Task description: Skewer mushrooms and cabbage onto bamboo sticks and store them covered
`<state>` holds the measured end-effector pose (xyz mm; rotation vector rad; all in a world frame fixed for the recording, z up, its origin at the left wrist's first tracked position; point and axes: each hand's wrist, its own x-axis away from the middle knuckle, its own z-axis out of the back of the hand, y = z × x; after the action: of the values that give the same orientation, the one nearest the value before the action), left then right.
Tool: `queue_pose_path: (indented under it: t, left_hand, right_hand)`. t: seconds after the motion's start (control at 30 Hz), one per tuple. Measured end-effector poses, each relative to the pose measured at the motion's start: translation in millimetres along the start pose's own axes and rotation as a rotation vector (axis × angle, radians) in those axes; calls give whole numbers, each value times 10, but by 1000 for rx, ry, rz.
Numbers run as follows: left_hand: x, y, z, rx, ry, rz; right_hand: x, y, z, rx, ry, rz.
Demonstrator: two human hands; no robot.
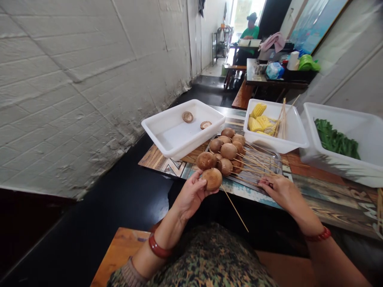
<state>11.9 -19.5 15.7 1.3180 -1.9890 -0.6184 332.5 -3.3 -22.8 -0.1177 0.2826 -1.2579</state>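
Nearest, the left hand (191,195), below a red bangle (158,247), is closed around a mushroom (212,179) at the near edge of the tabletop (317,201); a thin stick (235,209) slants down and to the right from it. The right hand (283,191), its wrist in a red bracelet (318,235), has its fingers drawn together at the tray (279,163), near the sticks' ends; whether it grips one I cannot tell. Just beyond, skewered mushrooms (229,151) lie heaped at the tray's left side, their sticks (254,159) pointing right. Behind stand three white boxes: the left box (170,153) with two loose caps (187,116), the middle box (277,144) with corn (259,110) and more sticks, the right box (344,165) with greens (335,137). Farther off, a pink cloth (273,42) lies among items on another table, and a person in green (253,32) sits at the back.
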Motion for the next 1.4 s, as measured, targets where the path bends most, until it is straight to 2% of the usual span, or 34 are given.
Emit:
queue_pose_path:
  t: [0.2, 0.37, 0.47, 0.6, 0.73, 0.9, 1.07, 1.13, 1.2, 1.3, 1.4]
  left_hand:
    - [-18, 18, 10, -40, 42, -2]
    - [-41, 32, 11, -66, 45, 1]
    - [-50, 31, 11, -77, 58, 1]
    - [-59, 23, -5, -74, 71, 5]
    - [-73, 2, -36, -61, 66, 2]
    - [-108, -19, -92, 13, 49, -30]
    - [-162, 16, -182, 125, 38, -60]
    - [-190, 37, -217, 132, 24, -71]
    - [-218, 55, -247, 123, 6, -80]
    - [-247, 82, -276, 99, 5, -111]
    - [-241, 124, -281, 97, 16, -138]
  right_hand:
    - [-47, -28, 87, -24, -61, 0]
    - [-75, -11, 109, 81, -74, 27]
    - [-27, 27, 60, 135, -44, 58]
    - [82, 76, 6, 134, 75, 107]
    - [216, 125, 92, -10, 94, 88]
    - [656, 339, 247, -286, 16, -16]
    - [1351, 506, 253, -651, -99, -296]
    - [1487, 387, 286, -783, -137, -404]
    - [1476, 132, 342, -892, -166, -430]
    - [1263, -392, 373, -1042, -258, -332]
    - [1041, -868, 248, -1138, -358, -268]
